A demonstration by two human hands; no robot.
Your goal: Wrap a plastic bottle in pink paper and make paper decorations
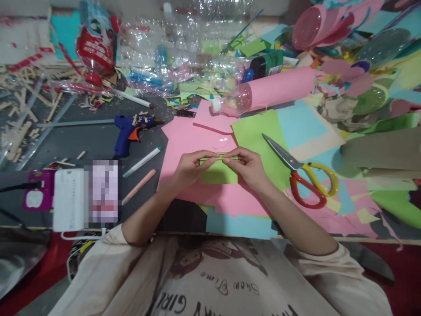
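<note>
Both hands meet over a pink sheet of paper in the middle of the table. My left hand pinches the left part of a small green piece of paper, whose upper edge is rolled or folded into a narrow strip. At the other end of that edge, my right hand pinches it between thumb and fingers. The lower part of the green piece hangs flat below the fingers. To the right, scissors with red and yellow handles lie with their blades closed on green and blue paper.
A blue glue gun, a teal-capped marker and a peach marker lie left. A phone rests beside a white power bank. Behind are a pink-wrapped bottle, clear plastic and paper scraps. Wooden sticks litter the far left.
</note>
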